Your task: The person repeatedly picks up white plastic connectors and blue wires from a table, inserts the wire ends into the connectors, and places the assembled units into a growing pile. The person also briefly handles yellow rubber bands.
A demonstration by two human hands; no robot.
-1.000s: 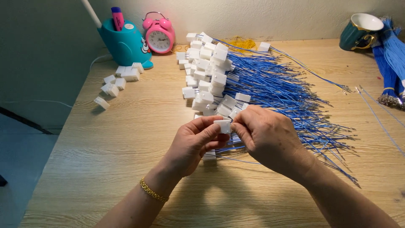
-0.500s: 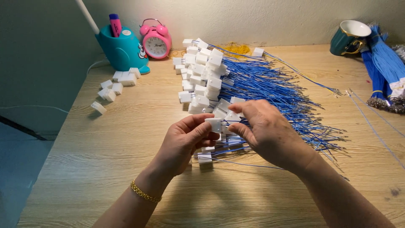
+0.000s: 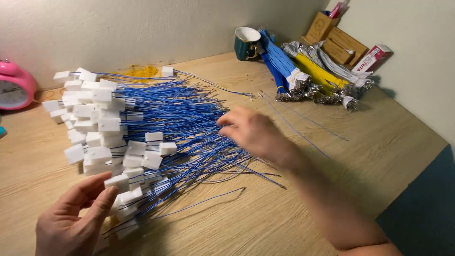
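A pile of white plastic connectors (image 3: 102, 125) with thin blue wires (image 3: 189, 123) fanned out to the right lies on the wooden table (image 3: 303, 204). My left hand (image 3: 71, 218) is at the bottom left, thumb and fingers pinched on one white connector (image 3: 116, 182) at the near edge of the pile. A blue wire (image 3: 199, 203) trails from there to the right. My right hand (image 3: 253, 132) is blurred above the wire tips, fingers loosely curled. Whether it grips anything does not show.
A pink alarm clock (image 3: 14, 90) stands at the far left. At the back are a dark green mug (image 3: 246, 42), bundles of blue (image 3: 279, 61), yellow (image 3: 317, 71) and grey wires (image 3: 339, 66), a wooden box (image 3: 334, 38) and a small carton (image 3: 372, 58). The table ends at the right.
My right hand has let go of the connector and swung right over the wire tips. My left hand has dropped to the lower left with the connector. The view has turned right.
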